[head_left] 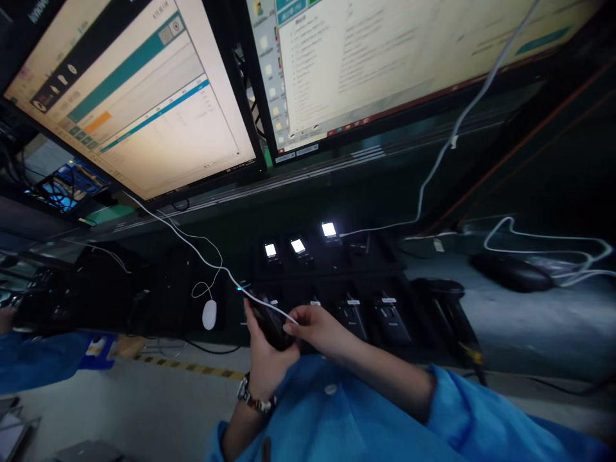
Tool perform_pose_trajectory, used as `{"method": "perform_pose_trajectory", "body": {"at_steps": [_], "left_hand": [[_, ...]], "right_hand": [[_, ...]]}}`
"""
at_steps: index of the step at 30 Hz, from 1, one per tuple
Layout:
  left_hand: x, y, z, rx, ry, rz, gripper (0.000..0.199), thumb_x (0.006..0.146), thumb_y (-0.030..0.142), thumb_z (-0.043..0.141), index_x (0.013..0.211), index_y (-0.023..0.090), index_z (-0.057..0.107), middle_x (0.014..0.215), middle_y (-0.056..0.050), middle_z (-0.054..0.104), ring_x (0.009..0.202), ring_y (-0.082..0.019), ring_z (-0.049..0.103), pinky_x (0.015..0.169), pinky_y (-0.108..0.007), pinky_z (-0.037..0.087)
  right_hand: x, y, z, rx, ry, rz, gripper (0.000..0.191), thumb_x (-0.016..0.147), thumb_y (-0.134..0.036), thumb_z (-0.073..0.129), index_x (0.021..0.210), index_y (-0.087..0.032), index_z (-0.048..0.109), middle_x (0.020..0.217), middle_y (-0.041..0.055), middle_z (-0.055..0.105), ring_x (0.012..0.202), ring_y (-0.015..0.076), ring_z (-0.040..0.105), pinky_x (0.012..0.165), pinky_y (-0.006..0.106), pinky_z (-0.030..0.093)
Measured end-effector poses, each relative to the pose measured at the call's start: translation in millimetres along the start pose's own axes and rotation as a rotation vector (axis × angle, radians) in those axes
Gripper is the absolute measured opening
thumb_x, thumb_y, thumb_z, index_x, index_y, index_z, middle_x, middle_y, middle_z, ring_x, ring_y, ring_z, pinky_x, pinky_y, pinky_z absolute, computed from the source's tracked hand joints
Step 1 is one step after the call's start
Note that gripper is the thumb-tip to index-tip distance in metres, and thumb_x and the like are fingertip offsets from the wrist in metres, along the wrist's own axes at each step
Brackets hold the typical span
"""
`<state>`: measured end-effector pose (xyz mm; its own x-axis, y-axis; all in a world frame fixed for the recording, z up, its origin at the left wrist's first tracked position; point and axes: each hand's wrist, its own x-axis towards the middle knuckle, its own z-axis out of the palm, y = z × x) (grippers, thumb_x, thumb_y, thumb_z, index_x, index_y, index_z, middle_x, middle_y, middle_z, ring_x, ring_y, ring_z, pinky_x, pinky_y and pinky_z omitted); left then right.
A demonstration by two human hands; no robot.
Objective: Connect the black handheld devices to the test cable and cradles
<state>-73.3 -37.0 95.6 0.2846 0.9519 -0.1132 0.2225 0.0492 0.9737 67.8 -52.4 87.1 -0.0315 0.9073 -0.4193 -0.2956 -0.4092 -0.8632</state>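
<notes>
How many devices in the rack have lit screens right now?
3, all in the rack's back row: left lit screen, middle lit screen, right lit screen. The hands could be hiding other devices.

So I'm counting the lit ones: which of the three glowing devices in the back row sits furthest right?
The lit device beside the white cable; it glows biggest and sits slightly higher than the other two lit devices.

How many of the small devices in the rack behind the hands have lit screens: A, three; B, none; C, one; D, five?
A: three small screens glow white in the back row of the rack, at and, while the devices in the front row nearer the hands look dark.
</notes>
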Motion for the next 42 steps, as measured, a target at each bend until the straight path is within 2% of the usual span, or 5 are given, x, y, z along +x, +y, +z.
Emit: {"method": "perform_pose_trajectory", "body": {"at_steps": [7,13,18,25,42], "left_hand": [[4.6,-8.1,-5.2,-0.207,-0.098,-0.056,0.130,0.057,0.026,0.084,0.148,0.036,-0.008,0.155,-0.013,0.024,0.138,-0.028,0.036,0.112,-0.046,0.035],[8.3,-17.4,-7.8,-0.247,-0.018,-0.061,0.116,0.070,0.049,0.073,0.148,0.036,-0.012,0.147,-0.010,0.040,0.129,-0.023,0.048,0.107,-0.040,0.042],[9.3,-15.3,-8.4,-0.061,0.034,-0.035,0.108,0.076,0.035,0.068,0.149,0.034,-0.012,0.146,-0.010,0.042,0.127,-0.021,0.050,0.105,-0.039,0.044],[5.4,-8.7,-4.3,-0.250,-0.090,-0.106,0.116,0.070,0.023,0.073,0.147,0.036,-0.012,0.152,-0.014,0.032,0.122,-0.023,0.054,0.099,-0.041,0.049],[5.8,-12.5,1.5,-0.184,0.065,-0.036,0.116,0.068,0.033,0.078,0.149,0.030,-0.006,0.147,-0.016,0.039,0.132,-0.025,0.046,0.109,-0.045,0.040]], "right_hand": [[0.4,-22.5,-10.8,-0.238,-0.222,-0.010,0.015,0.059,-0.028,0.070,0.061,-0.014,0.068,0.051,-0.0026,0.057,0.051,0.0076,0.045,0.052,0.022,0.034],[-1.0,-36.0,-21.0,-0.246,-0.445,-0.058,0.027,0.063,-0.040,0.072,0.065,-0.013,0.070,0.051,-0.0039,0.053,0.051,0.0069,0.041,0.053,0.022,0.033],[-4.1,-35.3,-15.2,0.099,-0.150,-0.107,0.049,0.071,-0.064,0.061,0.078,-0.015,0.069,0.062,-0.0007,0.060,0.058,0.0087,0.049,0.058,0.023,0.040],[-6.0,-21.1,-2.1,0.198,-0.194,-0.057,0.045,0.054,-0.052,0.081,0.076,-0.014,0.069,0.068,0.0008,0.066,0.064,0.0110,0.060,0.068,0.028,0.050],[-11.4,-8.9,-2.8,-0.360,0.155,-0.492,0.016,0.075,-0.033,0.066,0.068,-0.021,0.072,0.074,0.0051,0.070,0.072,0.0166,0.065,0.071,0.031,0.053]]}}
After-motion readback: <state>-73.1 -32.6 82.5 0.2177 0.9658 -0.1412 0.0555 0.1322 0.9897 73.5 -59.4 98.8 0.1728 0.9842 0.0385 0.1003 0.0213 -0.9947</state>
